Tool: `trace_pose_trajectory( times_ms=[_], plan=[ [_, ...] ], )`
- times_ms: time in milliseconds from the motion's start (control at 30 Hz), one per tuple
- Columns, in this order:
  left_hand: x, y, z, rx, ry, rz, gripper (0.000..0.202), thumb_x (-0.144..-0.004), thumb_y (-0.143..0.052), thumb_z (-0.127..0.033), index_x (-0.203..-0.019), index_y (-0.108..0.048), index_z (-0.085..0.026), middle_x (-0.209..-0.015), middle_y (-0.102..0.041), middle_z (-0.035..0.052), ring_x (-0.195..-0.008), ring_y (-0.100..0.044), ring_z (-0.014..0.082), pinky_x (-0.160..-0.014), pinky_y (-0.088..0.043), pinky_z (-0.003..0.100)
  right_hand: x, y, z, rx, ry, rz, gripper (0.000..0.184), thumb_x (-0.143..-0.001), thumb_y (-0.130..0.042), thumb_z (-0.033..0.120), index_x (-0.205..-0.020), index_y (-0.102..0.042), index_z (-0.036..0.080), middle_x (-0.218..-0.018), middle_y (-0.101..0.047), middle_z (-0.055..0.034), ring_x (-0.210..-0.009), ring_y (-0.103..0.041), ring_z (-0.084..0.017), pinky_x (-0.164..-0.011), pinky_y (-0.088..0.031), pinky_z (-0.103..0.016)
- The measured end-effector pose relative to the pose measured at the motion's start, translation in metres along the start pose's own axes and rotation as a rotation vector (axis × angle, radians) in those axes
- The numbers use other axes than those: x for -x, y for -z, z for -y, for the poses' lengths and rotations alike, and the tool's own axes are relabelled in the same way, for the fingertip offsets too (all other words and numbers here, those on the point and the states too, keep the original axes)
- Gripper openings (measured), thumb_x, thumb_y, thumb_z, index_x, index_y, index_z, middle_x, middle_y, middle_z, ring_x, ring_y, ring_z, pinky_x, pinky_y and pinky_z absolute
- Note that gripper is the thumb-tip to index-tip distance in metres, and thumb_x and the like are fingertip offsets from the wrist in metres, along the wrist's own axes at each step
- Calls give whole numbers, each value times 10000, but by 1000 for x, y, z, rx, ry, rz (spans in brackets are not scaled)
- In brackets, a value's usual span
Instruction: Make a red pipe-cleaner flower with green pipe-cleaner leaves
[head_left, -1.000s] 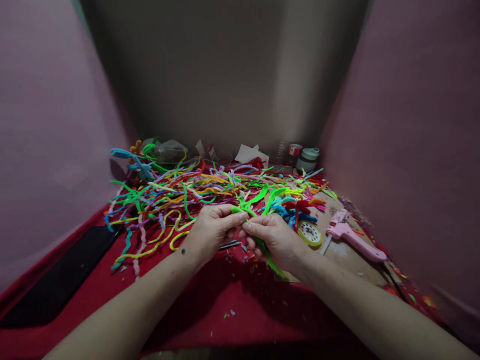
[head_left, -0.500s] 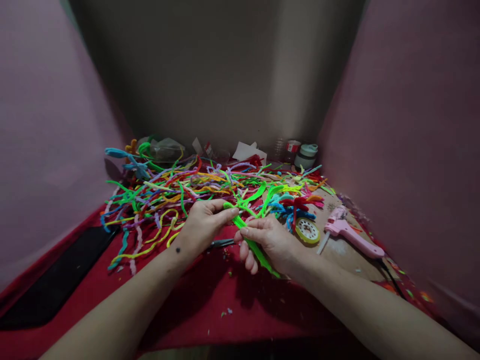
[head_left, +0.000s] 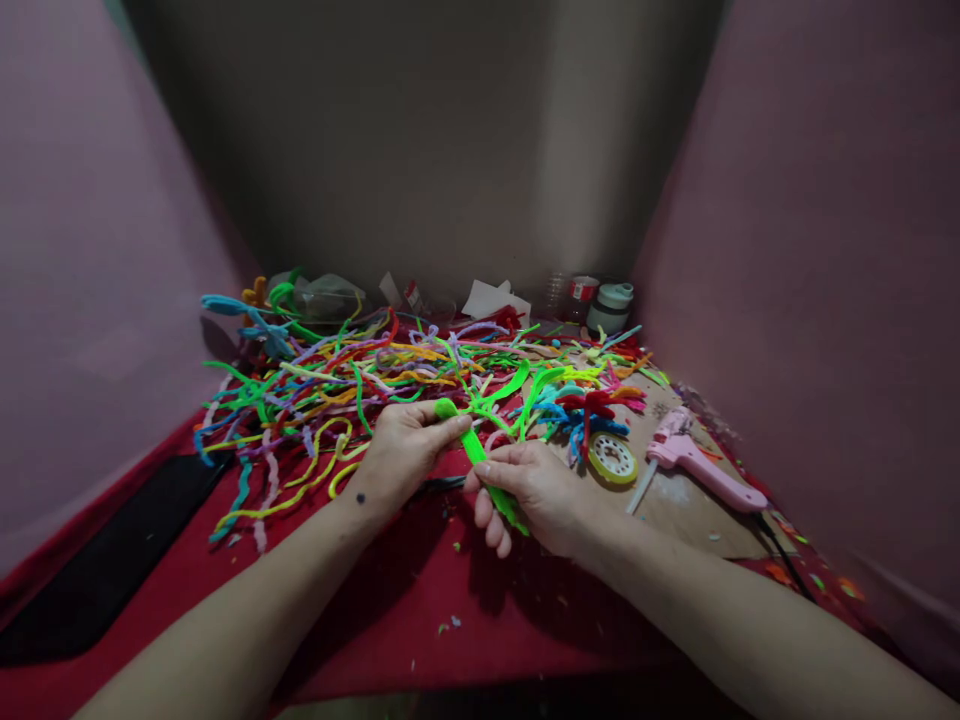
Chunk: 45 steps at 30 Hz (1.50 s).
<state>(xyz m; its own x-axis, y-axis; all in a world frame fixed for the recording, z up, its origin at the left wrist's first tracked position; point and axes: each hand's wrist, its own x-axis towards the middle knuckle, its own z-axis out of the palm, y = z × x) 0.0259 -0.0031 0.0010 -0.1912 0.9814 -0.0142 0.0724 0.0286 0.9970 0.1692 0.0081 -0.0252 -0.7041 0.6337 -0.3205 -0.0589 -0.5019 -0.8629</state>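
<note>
Centre frame | left hand fingers pinched on top end of green pipe cleaner | right hand fingers closed round its lower part | hands had drawn apart within the last second, stem looked straighter | pile lay behind.

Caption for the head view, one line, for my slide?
Left hand and right hand hold a green pipe cleaner over a red cloth, multicoloured pile behind, pink glue gun alongside.

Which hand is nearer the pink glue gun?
Right. The right hand lies left of the glue gun, past the tape roll; the left hand is farther left. Both pinch a green pipe cleaner.
</note>
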Motion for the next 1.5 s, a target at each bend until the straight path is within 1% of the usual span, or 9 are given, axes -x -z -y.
trace_pose_trajectory(
  times_ms=[167,267,333,467,567,1000,1167,1333,1500],
  plan=[
    [0,2,-5,-19,1,2,228,-636,-707,-224,-494,-559,-126,-373,-411,-69,-348,-286,20,-347,-162,180,1,1,0,-7,16,-1,180,-819,-406,152,-726,-551,103,-458,-579,-22,-318,-530,-121,-294,-432,-200],
    [-1,5,-3,6,12,38,226,-650,-705,-230,-520,-552,-126,-386,-413,-70,-352,-295,19,-353,-170,178,1,1,1,8,7,-4,188,-824,-397,142,-720,-549,102,-444,-570,-17,-306,-521,-118,-288,-425,-194],
    [-3,7,1,49,48,89,254,-659,-703,-253,-528,-523,-130,-397,-403,-72,-356,-295,21,-359,-181,178,0,1,1,21,-5,5,192,-826,-402,149,-710,-548,102,-434,-564,-15,-295,-510,-114,-285,-419,-192],
    [-4,7,7,178,183,262,273,-690,-679,-274,-553,-485,-139,-424,-358,-81,-373,-287,26,-382,-202,184,0,3,0,18,2,36,183,-827,-432,190,-719,-553,104,-436,-566,-15,-292,-505,-113,-282,-414,-190],
    [-3,6,8,209,196,335,245,-704,-664,-262,-576,-499,-136,-442,-367,-74,-390,-291,30,-393,-204,190,0,4,2,15,2,43,187,-825,-419,174,-712,-551,105,-430,-563,-15,-291,-504,-115,-276,-411,-190],
    [-3,9,6,9,176,293,315,-695,-667,-314,-533,-453,-150,-392,-353,-76,-334,-247,22,-339,-144,183,1,5,2,-10,-20,89,183,-821,-462,214,-729,-565,94,-447,-574,-16,-305,-512,-109,-294,-424,-188],
    [-5,8,7,74,188,286,317,-662,-690,-307,-519,-454,-151,-385,-339,-78,-331,-245,26,-341,-143,186,2,4,4,-11,-20,58,176,-809,-467,211,-713,-566,101,-440,-570,-9,-296,-501,-102,-290,-420,-183],
    [-12,16,5,226,130,208,183,-654,-698,-257,-682,-544,-161,-444,-385,-86,-357,-262,20,-367,-183,157,4,5,4,-5,-24,68,180,-798,-444,195,-710,-566,96,-425,-563,-10,-290,-494,-102,-277,-406,-175],
    [-19,27,1,142,88,212,216,-658,-690,-266,-611,-512,-153,-433,-371,-82,-359,-274,23,-381,-211,164,4,6,5,-4,-18,54,188,-809,-429,182,-708,-562,96,-432,-564,-9,-292,-491,-101,-274,-407,-179]
  ],
)
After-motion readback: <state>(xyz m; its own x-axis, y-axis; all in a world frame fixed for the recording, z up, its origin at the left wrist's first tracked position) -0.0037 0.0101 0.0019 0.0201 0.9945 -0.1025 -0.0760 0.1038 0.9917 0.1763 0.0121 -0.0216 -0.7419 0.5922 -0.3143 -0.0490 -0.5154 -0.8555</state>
